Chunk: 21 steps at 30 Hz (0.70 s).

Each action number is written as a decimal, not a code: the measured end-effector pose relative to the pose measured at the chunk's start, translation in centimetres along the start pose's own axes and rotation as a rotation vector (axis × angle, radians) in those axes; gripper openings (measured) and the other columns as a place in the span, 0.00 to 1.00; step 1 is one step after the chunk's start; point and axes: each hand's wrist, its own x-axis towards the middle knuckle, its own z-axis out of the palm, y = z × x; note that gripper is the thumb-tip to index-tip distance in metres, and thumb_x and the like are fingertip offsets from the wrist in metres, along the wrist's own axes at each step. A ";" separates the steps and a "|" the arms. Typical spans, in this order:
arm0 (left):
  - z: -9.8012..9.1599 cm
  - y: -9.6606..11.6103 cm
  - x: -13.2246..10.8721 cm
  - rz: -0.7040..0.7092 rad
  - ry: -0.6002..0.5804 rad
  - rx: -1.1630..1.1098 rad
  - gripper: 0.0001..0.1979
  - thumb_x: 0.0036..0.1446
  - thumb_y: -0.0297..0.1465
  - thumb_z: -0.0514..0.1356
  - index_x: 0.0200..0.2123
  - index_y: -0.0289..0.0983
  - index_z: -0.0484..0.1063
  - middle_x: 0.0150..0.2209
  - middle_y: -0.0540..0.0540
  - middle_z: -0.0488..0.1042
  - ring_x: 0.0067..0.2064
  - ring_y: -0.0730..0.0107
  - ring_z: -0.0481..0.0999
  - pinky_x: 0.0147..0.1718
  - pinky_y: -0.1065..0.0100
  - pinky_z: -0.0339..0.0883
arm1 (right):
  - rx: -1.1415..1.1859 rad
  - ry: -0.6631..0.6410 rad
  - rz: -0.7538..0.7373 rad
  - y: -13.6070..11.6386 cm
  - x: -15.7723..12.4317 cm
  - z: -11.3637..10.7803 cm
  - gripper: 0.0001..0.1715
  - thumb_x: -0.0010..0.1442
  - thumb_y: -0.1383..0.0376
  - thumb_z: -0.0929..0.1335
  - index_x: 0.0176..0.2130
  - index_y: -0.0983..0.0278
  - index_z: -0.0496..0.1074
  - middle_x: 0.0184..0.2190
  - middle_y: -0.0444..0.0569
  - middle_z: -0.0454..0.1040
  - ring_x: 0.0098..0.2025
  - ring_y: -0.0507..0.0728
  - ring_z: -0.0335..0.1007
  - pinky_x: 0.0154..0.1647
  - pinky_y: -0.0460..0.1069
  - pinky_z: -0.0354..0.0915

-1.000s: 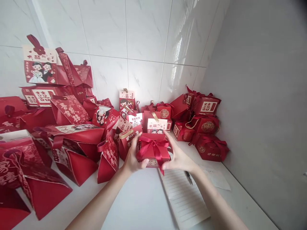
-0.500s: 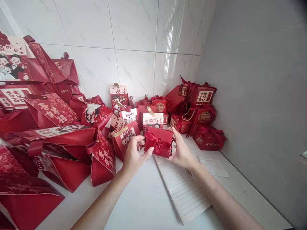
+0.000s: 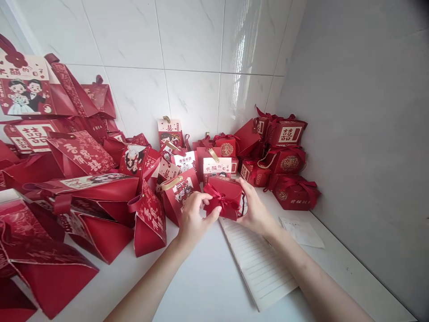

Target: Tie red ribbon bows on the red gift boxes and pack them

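Observation:
Between my two hands is a small red gift box (image 3: 228,190), raised over the white table and tied with a red ribbon bow (image 3: 220,199) on the side facing me. My right hand (image 3: 253,208) wraps round the box's right end, where a dark red cord hangs. At the left, my left hand (image 3: 197,217) has its thumb and index finger curled in on the bow's left loop. Its other fingers are bent and partly hidden. Right behind the box stands a red and cream box with a gold strap (image 3: 217,165).
Large red gift boxes (image 3: 80,152) are piled on the left, several deep. Smaller beribboned boxes (image 3: 286,163) are stacked at the right against the grey wall. A lined notebook (image 3: 258,264) lies under my right forearm, beside a crumpled white packet (image 3: 303,232). White tiles close off the back.
My left fingers have moved from the box's left edge onto the bow. The box has turned slightly, and the whole view has shifted a little.

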 end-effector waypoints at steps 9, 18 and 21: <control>0.2 0.2 0.1 -0.020 -0.030 0.019 0.07 0.58 0.32 0.55 0.28 0.38 0.65 0.31 0.50 0.66 0.33 0.71 0.69 0.34 0.69 0.64 | 0.014 -0.028 -0.068 0.0 0.0 0.0 0.62 0.49 0.63 0.74 0.66 0.58 0.32 0.62 0.61 0.51 0.64 0.67 0.48 0.58 0.64 0.58; 0.1 0.0 0.3 0.064 0.037 0.049 0.08 0.57 0.29 0.57 0.27 0.38 0.63 0.24 0.54 0.66 0.27 0.74 0.66 0.33 0.70 0.60 | 0.035 -0.055 -0.012 -0.1 0.0 -0.2 0.63 0.47 0.64 0.74 0.66 0.57 0.32 0.62 0.60 0.51 0.63 0.67 0.49 0.59 0.63 0.58; 0.0 -0.1 0.5 0.086 0.062 0.064 0.07 0.56 0.28 0.58 0.27 0.38 0.63 0.23 0.55 0.66 0.25 0.76 0.64 0.32 0.70 0.59 | 0.047 -0.059 -0.005 -0.1 -0.1 -0.1 0.62 0.47 0.64 0.74 0.66 0.58 0.33 0.62 0.60 0.50 0.64 0.67 0.49 0.59 0.63 0.58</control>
